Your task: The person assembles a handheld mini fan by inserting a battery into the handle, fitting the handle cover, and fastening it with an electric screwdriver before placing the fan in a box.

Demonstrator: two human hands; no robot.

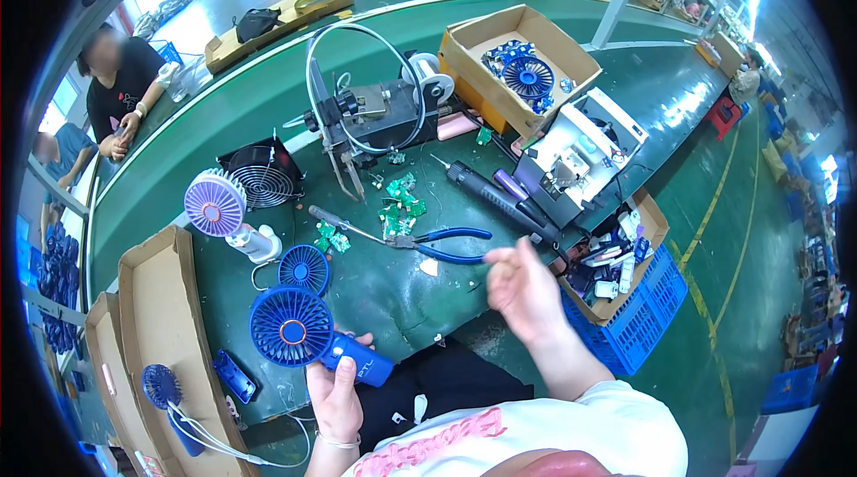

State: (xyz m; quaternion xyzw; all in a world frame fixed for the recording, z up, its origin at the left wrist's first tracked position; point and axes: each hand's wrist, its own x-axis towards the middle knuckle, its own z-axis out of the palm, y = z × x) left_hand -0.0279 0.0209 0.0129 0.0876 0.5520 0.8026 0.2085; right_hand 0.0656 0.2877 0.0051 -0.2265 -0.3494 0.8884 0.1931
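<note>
My left hand (pixel 336 395) is closed around the handle of a blue handheld fan (pixel 290 327), whose round grille tilts up to the left. My right hand (pixel 525 294) hovers over the bench's near edge with its fingers curled in. Whether anything small sits in those fingers is hidden. Just left of it lie blue-handled pliers (pixel 453 234), apart from the hand. A black electric screwdriver (pixel 486 193) rests beyond them. Behind the fan I hold is a round blue fan grille (pixel 304 269). Small green circuit boards (pixel 402 209) are scattered mid-bench.
A soldering stand (pixel 375 107) and a white-purple fan (pixel 215 203) stand farther back. Cardboard trays (pixel 165 290) line the left. An open carton (pixel 544 31) holds fan parts; a blue crate (pixel 638 307) sits at the right. Another person (pixel 125 84) sits across the belt.
</note>
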